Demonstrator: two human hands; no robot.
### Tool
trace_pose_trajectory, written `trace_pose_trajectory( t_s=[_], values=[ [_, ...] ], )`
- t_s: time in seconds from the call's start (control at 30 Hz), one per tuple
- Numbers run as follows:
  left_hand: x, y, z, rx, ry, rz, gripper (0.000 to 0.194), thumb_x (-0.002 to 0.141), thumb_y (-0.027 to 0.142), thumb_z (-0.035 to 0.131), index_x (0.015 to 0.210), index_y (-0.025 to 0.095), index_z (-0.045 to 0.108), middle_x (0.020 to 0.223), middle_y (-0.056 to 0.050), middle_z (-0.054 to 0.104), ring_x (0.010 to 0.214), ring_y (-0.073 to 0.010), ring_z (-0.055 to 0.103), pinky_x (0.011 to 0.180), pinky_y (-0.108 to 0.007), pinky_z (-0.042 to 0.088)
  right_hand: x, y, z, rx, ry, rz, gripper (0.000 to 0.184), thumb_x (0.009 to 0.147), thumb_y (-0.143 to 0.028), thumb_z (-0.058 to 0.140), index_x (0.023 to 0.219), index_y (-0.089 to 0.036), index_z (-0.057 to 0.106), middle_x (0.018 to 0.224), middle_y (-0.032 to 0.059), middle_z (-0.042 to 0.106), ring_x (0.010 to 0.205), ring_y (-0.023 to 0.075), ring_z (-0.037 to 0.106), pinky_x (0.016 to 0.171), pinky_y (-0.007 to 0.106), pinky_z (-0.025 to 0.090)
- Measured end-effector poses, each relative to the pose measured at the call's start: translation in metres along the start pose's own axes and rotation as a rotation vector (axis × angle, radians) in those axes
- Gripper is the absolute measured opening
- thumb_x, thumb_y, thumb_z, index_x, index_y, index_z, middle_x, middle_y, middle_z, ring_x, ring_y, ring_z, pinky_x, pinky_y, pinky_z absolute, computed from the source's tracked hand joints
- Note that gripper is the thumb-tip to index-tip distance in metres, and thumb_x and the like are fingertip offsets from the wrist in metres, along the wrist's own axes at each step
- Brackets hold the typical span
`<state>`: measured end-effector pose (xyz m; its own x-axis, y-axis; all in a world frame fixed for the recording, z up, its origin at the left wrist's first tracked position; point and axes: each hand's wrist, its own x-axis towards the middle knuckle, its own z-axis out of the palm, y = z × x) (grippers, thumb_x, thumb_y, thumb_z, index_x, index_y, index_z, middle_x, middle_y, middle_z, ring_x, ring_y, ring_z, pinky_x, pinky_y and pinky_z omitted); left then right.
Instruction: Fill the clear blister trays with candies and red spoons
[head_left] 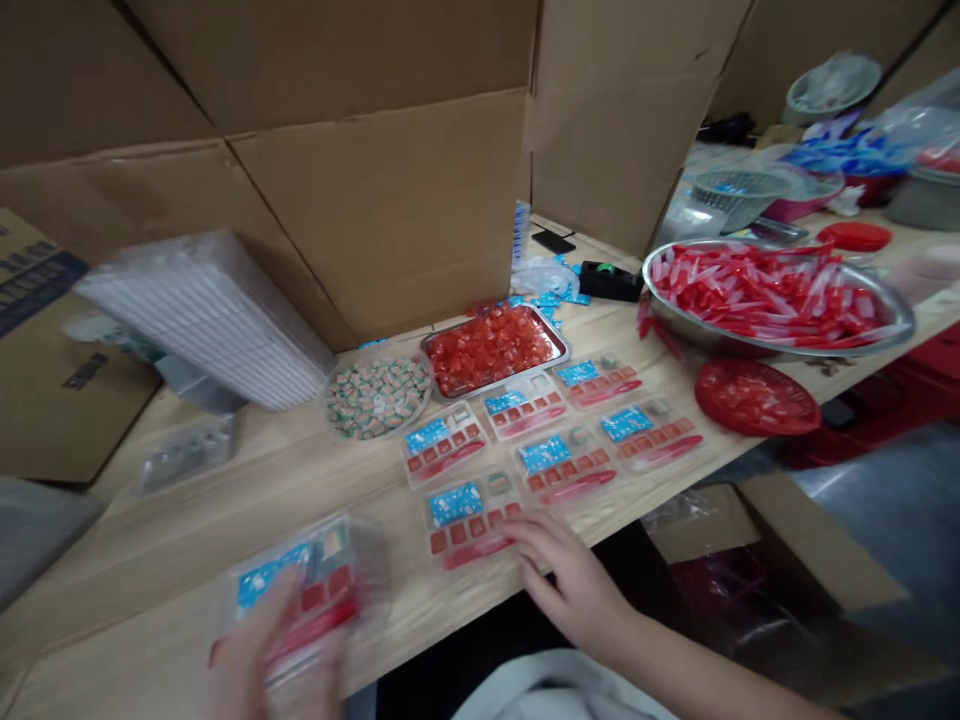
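While the blurred left-hand fingers grip one clear compartment tray holding a blue card, red squares and a long red piece, the right-hand fingers lie open, their tips against a matching tray on the wooden bench. Five more such trays sit just beyond those fingers, making seven counted. Farther past them lie one steel tray of red sweets, one round dish of wrapped sweets and one steel bowl of red-and-white pieces.

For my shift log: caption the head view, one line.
Left hand holds a clear tray; right hand touches another tray.
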<state>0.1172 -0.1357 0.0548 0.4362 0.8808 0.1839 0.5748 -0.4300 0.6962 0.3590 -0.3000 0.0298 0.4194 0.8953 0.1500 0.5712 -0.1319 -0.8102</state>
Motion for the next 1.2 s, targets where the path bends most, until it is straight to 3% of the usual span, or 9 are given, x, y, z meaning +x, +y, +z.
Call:
trace_pose_trajectory(
  t_s=[0.07, 0.13, 0.3, 0.47, 0.63, 0.83, 0.97, 1.1, 1.2],
  values=[
    [-0.004, 0.038, 0.046, 0.123, -0.175, 0.328, 0.054, 0.082, 0.039, 0.054, 0.133, 0.027, 0.042, 0.139, -0.007, 0.046, 0.128, -0.0276, 0.042, 0.102, -0.042, 0.039, -0.010, 0.025, -0.020, -0.250, 0.113, -0.055, 0.043, 0.083, -0.010, 0.044, 0.122, -0.023, 0.055, 0.119, 0.0087, 0.060, 0.117, 0.0225, 0.050, 0.098, 0.043, 0.042],
    [-0.005, 0.065, 0.090, 0.254, -0.315, 0.490, 0.058, 0.084, 0.034, 0.053, 0.138, 0.025, 0.035, 0.144, -0.008, 0.039, 0.131, -0.0271, 0.037, 0.101, -0.044, 0.039, -0.015, 0.048, -0.032, -0.493, 0.175, -0.074, 0.049, 0.084, -0.015, 0.046, 0.132, -0.020, 0.047, 0.133, 0.0114, 0.052, 0.130, 0.0270, 0.036, 0.103, 0.050, 0.035],
    [-0.010, 0.054, 0.142, 0.544, -0.367, 0.631, 0.083, 0.074, 0.048, 0.060, 0.143, 0.017, 0.027, 0.146, -0.016, 0.034, 0.132, -0.0353, 0.032, 0.103, -0.052, 0.030, -0.029, 0.077, -0.041, -0.739, 0.078, -0.093, 0.064, 0.079, -0.030, 0.056, 0.138, -0.013, 0.038, 0.143, 0.0158, 0.039, 0.137, 0.0316, 0.022, 0.106, 0.058, 0.025],
    [-0.022, 0.025, 0.145, 0.593, -0.260, 0.733, 0.088, 0.075, 0.042, 0.058, 0.147, 0.016, 0.015, 0.142, -0.019, 0.040, 0.127, -0.0354, 0.039, 0.104, -0.050, 0.025, -0.052, 0.081, -0.043, -0.777, 0.068, -0.152, 0.054, 0.079, -0.022, 0.053, 0.133, -0.018, 0.047, 0.139, 0.0105, 0.047, 0.131, 0.0288, 0.035, 0.110, 0.054, 0.015],
    [-0.028, 0.031, 0.148, 0.597, -0.203, 0.688, 0.078, 0.079, 0.025, 0.054, 0.147, 0.021, 0.016, 0.140, -0.016, 0.044, 0.124, -0.0324, 0.045, 0.105, -0.047, 0.025, -0.065, 0.094, -0.053, -0.763, 0.227, -0.258, 0.050, 0.083, -0.004, 0.042, 0.128, -0.024, 0.052, 0.110, 0.0010, 0.068, 0.108, 0.0168, 0.055, 0.115, 0.044, 0.009],
    [-0.038, 0.040, 0.147, 0.648, -0.218, 0.696, 0.078, 0.080, 0.024, 0.054, 0.147, 0.021, 0.014, 0.141, -0.016, 0.044, 0.123, -0.0324, 0.046, 0.106, -0.047, 0.024, -0.069, 0.098, -0.057, -0.797, 0.118, -0.227, 0.060, 0.079, -0.005, 0.045, 0.135, -0.026, 0.043, 0.133, 0.0043, 0.054, 0.128, 0.0255, 0.039, 0.111, 0.055, 0.010],
    [-0.054, 0.036, 0.138, 0.611, -0.224, 0.736, 0.069, 0.084, 0.009, 0.043, 0.145, 0.029, 0.019, 0.133, -0.009, 0.054, 0.121, -0.0243, 0.051, 0.107, -0.040, 0.026, -0.080, 0.098, -0.065, -0.689, 0.117, -0.190, 0.067, 0.077, -0.017, 0.053, 0.140, -0.025, 0.036, 0.137, 0.0096, 0.047, 0.132, 0.0329, 0.032, 0.106, 0.059, 0.023],
    [-0.063, 0.027, 0.117, 0.535, -0.284, 0.783, 0.064, 0.087, 0.005, 0.036, 0.144, 0.032, 0.023, 0.133, -0.009, 0.054, 0.126, -0.0230, 0.046, 0.106, -0.039, 0.027, -0.088, 0.113, -0.079, -0.414, 0.470, 0.147, 0.054, 0.082, -0.025, 0.052, 0.135, -0.024, 0.039, 0.122, 0.0129, 0.053, 0.117, 0.0286, 0.049, 0.097, 0.051, 0.041],
    [-0.058, 0.031, 0.104, 0.485, -0.247, 0.780, 0.064, 0.088, 0.005, 0.036, 0.145, 0.029, 0.022, 0.134, -0.012, 0.053, 0.130, -0.0253, 0.040, 0.106, -0.041, 0.029, -0.087, 0.126, -0.085, -0.144, 0.598, 0.466, 0.041, 0.086, -0.033, 0.047, 0.124, -0.018, 0.047, 0.108, 0.0129, 0.058, 0.098, 0.0243, 0.058, 0.084, 0.044, 0.050]
  ],
)
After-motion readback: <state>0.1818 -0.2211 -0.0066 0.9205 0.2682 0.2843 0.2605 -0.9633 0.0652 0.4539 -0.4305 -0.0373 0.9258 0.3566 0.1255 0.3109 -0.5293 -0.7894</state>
